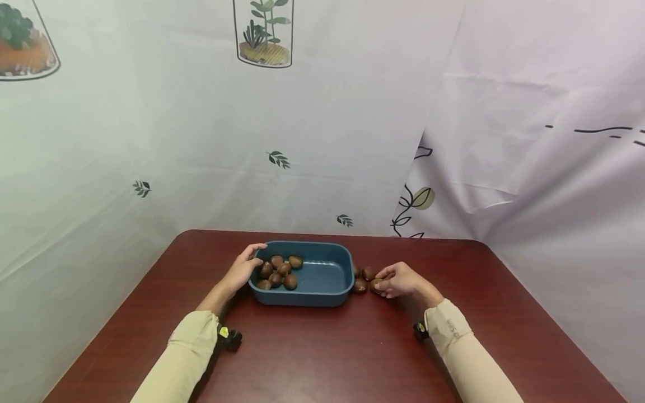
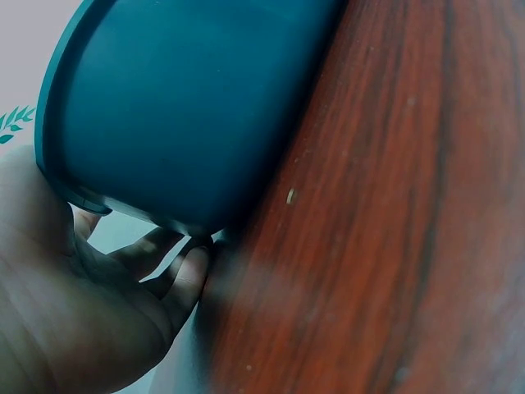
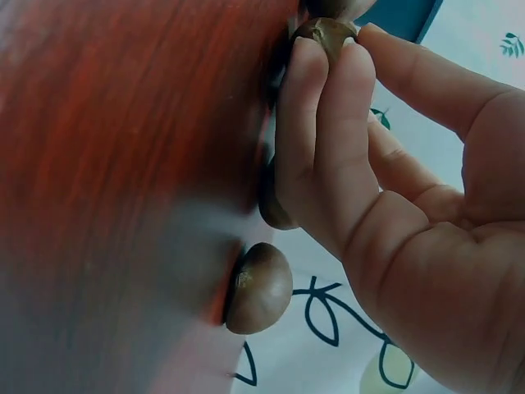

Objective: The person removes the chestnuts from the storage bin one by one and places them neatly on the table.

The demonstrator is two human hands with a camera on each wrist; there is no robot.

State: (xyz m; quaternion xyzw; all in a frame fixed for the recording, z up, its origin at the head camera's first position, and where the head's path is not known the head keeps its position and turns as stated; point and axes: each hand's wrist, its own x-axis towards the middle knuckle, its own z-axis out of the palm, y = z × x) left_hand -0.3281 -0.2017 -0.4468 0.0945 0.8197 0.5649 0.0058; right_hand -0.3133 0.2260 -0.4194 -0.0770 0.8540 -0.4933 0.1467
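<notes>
Head view places a blue container (image 1: 322, 300) toward the far side of the surface (image 1: 312, 352), its long side facing the person, between the left hand (image 1: 243, 270) and the right hand (image 1: 399, 281). Brown nuts (image 1: 290, 281) (chestnuts, by their look) lie bunched in its left half, some leaning on one another. Loose nuts (image 1: 360, 286) sit just outside the right wall, a spot that seems to suit the right hand's short reach.

At the container's left end, the left hand takes hold around the rim, likely to keep it from sliding. Its fingers are bent, a little apart from one another; the left wrist view shows fingertips against the outer wall low down, while the thumb's exact hold is hard to make out there.

On the other side, the right hand's fingers close at their tips on one held nut (image 3: 330, 34), thumb opposing, a grip that probably fits so small and round a thing. The right wrist view also shows a separate nut (image 3: 259, 289) on the surface and another partly hidden behind the fingers.
</notes>
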